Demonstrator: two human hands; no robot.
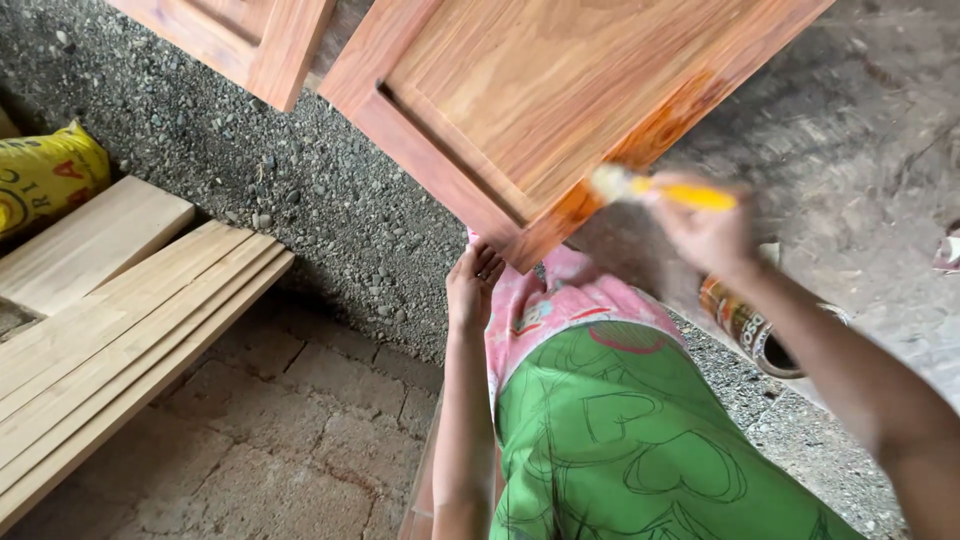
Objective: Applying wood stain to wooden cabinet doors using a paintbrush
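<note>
Head view: right hand (705,232), blurred, fingers closed on yellow-handled brush (650,187) at wooden panel door (560,90), top centre; left hand (472,287) grips the door's lower corner; tin can (750,325) lower right.

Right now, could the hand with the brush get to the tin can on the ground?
Probably yes. The right hand holds the yellow-handled brush against the wooden door panel, and the open can lies just under that forearm with nothing between. The brush fills its grip, though.

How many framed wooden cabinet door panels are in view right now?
2: one large reddish-brown framed wooden door panel at top centre under the brush, another panel at top left, cut off by the frame edge.
</note>
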